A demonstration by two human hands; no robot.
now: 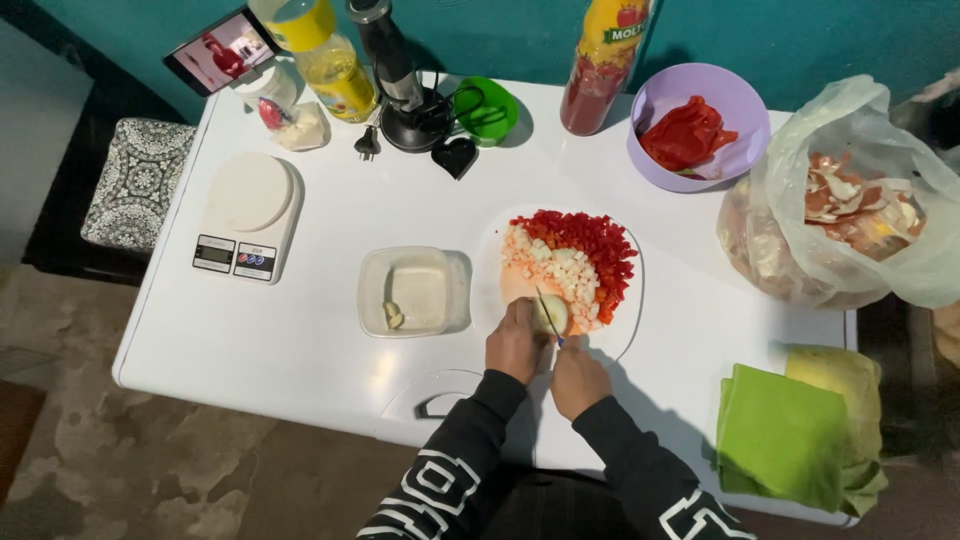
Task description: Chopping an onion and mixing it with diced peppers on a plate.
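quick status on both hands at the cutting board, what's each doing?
Left hand: closed on the onion piece, pressing it to the white cutting board.
Right hand: closed around the knife, blade on the onion.

Wall: flat teal-painted wall (800, 40) behind the far edge of the table, darker toward the upper right.
Table: white rectangular plastic folding table (300, 340) with rounded corners and a moulded carry handle at the near edge; glossy, catching soft overhead light.
Seat: dark stool or bench with a grey-and-white patterned cushion (135, 180), just beside the table's far left corner.
Floor: worn, mottled brown-grey concrete floor (130, 450), blotchy at lower left.
Light: dim, cool, strongest on the tabletop; deep shadow along the right edge and under the table.
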